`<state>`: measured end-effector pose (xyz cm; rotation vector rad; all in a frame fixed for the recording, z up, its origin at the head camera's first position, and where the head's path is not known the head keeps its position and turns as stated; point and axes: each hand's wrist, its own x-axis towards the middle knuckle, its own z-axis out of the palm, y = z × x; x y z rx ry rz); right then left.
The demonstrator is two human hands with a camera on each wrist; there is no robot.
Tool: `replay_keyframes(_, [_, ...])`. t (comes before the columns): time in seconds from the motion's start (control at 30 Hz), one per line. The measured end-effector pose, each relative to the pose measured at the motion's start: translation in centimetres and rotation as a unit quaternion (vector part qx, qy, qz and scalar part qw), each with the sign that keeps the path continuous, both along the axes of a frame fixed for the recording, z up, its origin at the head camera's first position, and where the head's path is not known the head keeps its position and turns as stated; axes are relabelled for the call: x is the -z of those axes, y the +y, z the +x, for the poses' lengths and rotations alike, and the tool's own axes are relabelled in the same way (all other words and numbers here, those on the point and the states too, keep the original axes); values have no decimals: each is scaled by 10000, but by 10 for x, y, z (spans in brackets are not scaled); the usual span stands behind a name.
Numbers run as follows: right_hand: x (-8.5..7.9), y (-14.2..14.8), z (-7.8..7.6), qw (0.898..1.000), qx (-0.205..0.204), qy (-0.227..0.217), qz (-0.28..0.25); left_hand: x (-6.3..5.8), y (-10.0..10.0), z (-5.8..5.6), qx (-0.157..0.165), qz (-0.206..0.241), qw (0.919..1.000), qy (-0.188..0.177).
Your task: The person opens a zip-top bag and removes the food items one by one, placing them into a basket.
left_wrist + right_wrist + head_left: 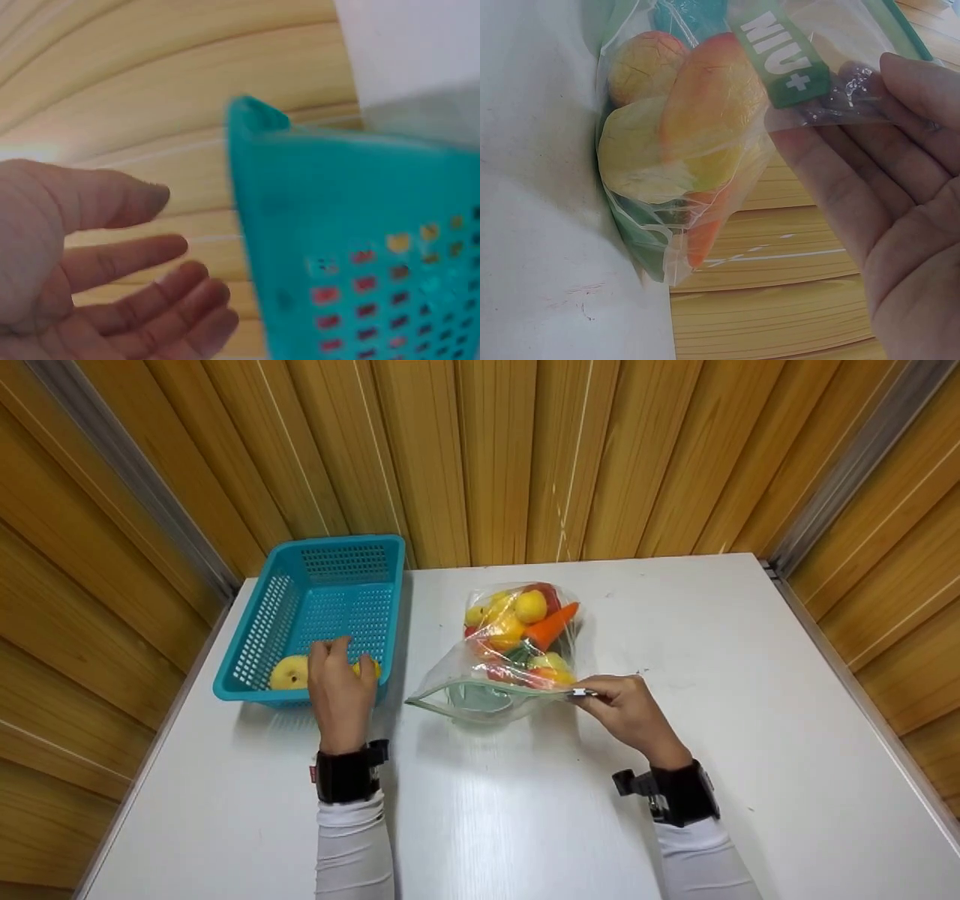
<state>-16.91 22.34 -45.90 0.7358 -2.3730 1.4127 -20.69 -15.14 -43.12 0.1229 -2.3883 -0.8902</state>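
My left hand (pixel 343 690) is over the near side of a teal plastic basket (pixel 399 585), its fingers spread loosely and holding nothing. A round yellow fruit (pixel 291 673) lies in the basket beside that hand, and another yellow piece shows past the thumb, mostly hidden. In the left wrist view, the fingers (pixel 150 255) are apart in front of the basket's rim. My right hand (pixel 626 712) pinches the mouth of a clear zip bag (pixel 442 675) at its right corner, near the white slider. Inside the bag are a carrot (pixel 553 626), a lemon-yellow fruit (pixel 531 606) and several others.
Basket and bag rest on a white table (pixel 480 810), the basket at the left, the bag in the middle. Wood-patterned walls (pixel 495 457) rise behind the table and on both sides. The bag's mouth gapes toward me.
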Motion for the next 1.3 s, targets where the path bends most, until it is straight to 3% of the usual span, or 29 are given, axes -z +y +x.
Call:
replay_keyframes(0.13, [1, 0, -1, 10000, 13, 70, -8, -12, 18, 8, 759, -143, 9955, 551])
replay_keyframes(0.3, [2, -1, -1, 9998, 60, 165, 16, -27, 40, 22, 2014, -105, 9785, 424])
replay_keyframes(0.4, [2, -1, -2, 9998, 70, 183, -2, -33, 50, 30, 2908, -33, 9566, 199])
replay_keyframes(0.57, [1, -2, -1, 9999, 53, 131, -50, -38, 66, 38, 4237, -74, 9043, -513])
replay_keyframes(0.67, [0, -2, -1, 9999, 46, 89, -56, -37, 75, 39, 4619, -357, 8789, -1133])
replay_keyframes(0.73, [-1, -3, 0, 9999, 39, 72, -60, -35, 82, 40, 4667, -639, 8706, -1418])
replay_keyframes(0.83, [-1, -3, 0, 10000, 40, 54, -69, -30, 92, 40, 4591, -1053, 8689, -1520])
replay_keyframes(0.93, [-1, -3, 0, 9999, 37, 59, -85, -21, 101, 39, 4447, -1279, 8755, -1394])
replay_keyframes(1.13, [-1, -4, 0, 9999, 35, 104, -67, -2, 119, 32, 3869, -1402, 9043, -1135])
replay_keyframes(1.3, [-2, -4, 0, 9999, 14, 66, -99, 13, 130, 25, 3477, -1473, 9248, -462])
